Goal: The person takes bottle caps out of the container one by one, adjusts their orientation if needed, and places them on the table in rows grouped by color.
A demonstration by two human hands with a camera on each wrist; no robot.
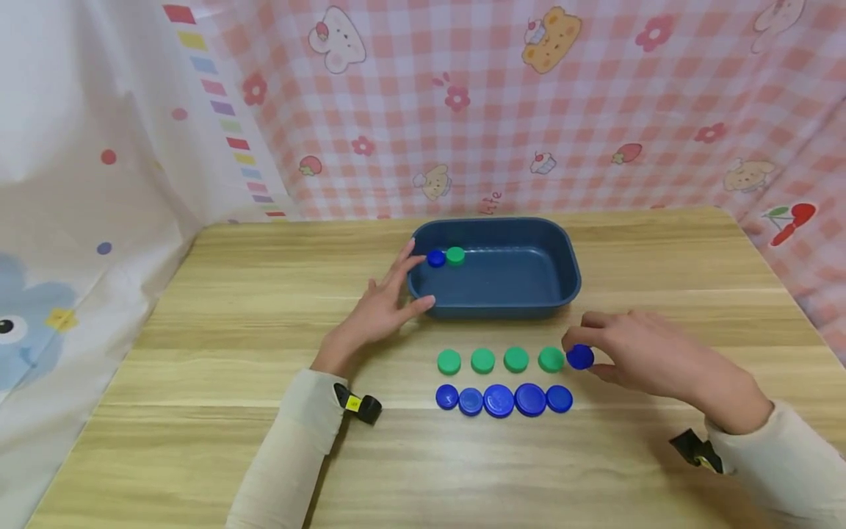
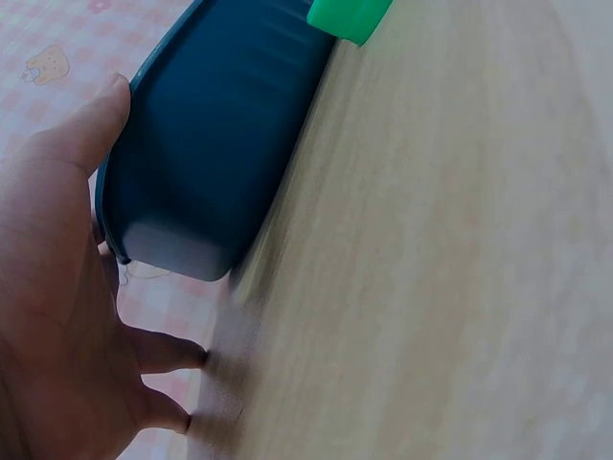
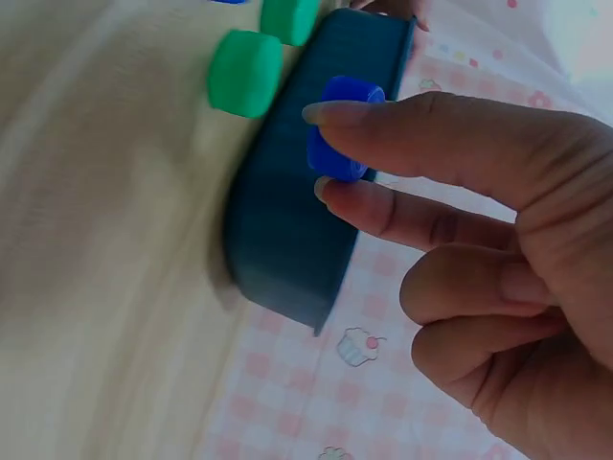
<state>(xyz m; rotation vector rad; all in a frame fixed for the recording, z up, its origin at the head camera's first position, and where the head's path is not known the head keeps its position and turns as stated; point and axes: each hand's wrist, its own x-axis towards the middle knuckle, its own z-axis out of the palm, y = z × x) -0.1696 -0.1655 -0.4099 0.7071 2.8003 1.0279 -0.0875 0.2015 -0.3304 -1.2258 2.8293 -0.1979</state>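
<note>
My right hand [image 1: 651,356] pinches a blue bottle cap [image 3: 330,153] between thumb and index finger, the other fingers curled in the right wrist view. The cap hangs just right of a row of several green caps [image 1: 516,360] on the table. Below them lies a row of several blue caps [image 1: 499,401] of differing sizes. My left hand [image 1: 380,308] is spread at the left end of a dark blue plastic tub [image 1: 492,310], thumb and fingertips at its rim. Inside the tub, a blue cap [image 1: 436,258] and a green cap [image 1: 455,256] sit side by side at the left.
The tub stands near the back edge of the wooden table [image 1: 231,338]. Behind the table hangs a pink checked curtain [image 1: 410,95] with cartoon prints. A white curtain [image 1: 66,147] hangs at the left. Each wrist carries a small black camera strap.
</note>
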